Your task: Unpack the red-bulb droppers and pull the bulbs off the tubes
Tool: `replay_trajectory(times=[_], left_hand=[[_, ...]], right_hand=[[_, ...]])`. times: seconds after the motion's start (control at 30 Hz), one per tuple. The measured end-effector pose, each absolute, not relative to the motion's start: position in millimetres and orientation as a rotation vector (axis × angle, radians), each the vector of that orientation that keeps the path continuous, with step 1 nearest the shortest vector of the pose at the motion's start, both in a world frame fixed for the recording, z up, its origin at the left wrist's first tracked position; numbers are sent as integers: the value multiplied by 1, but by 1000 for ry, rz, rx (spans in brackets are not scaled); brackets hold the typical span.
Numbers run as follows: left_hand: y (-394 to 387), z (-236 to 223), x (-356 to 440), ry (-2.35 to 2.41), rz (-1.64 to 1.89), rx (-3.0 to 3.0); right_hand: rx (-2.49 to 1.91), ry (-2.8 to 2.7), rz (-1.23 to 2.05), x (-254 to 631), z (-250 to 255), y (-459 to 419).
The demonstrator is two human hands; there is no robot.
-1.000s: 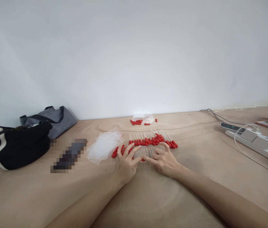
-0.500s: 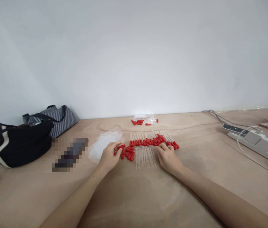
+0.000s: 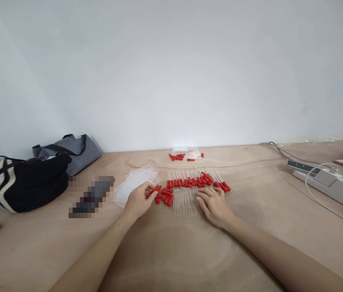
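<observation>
My left hand [image 3: 141, 200] is curled at the left end of the loose red rubber bulbs [image 3: 167, 198], with some red bulbs [image 3: 157, 190] between thumb and fingers. My right hand [image 3: 215, 205] rests palm down, fingers loosely stretched over the right end of a row of bare glass dropper tubes [image 3: 183, 202]. Nothing shows gripped in it, though its fingertips partly cover the tubes. Just beyond lies a row of droppers with red bulbs fitted [image 3: 186, 182], their glass ends pointing away from me. A few more red-bulbed droppers [image 3: 223, 186] lie beyond my right fingers.
Clear zip bags [image 3: 137, 180] lie fanned out left of the bulbs. Farther back are small red bulbs [image 3: 177, 157] and a clear bag [image 3: 186, 150]. A blurred-out dark object [image 3: 93, 197] and two bags [image 3: 40, 184] are at left; a power strip [image 3: 329, 184] with cables is at right.
My right fingers have loosened from a pinch at the tubes and now lie flatter over them. My left hand stays at the red bulbs, almost unmoved. The view has shifted slightly.
</observation>
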State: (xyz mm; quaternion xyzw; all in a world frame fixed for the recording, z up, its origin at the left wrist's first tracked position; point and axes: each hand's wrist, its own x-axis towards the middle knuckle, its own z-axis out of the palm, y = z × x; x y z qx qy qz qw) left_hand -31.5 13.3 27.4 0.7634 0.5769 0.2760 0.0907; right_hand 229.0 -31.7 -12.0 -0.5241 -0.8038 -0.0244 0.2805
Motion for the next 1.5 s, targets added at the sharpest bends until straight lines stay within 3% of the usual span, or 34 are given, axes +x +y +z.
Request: replay_trajectory(times=[0.27, 0.9, 1.3, 1.5], left_hand=[[18, 14, -29, 1843, 784, 2439], [20, 16, -18, 1730, 897, 2555], [57, 34, 32, 2104, 389, 2513], [58, 39, 33, 2128, 332, 2471]], right_hand=[[-1311, -2510, 60, 231, 1, -41], [-1325, -2531, 169, 232, -1, -39], [-1343, -2536, 277, 231, 2, -39], [-1334, -2536, 281, 230, 1, -38]])
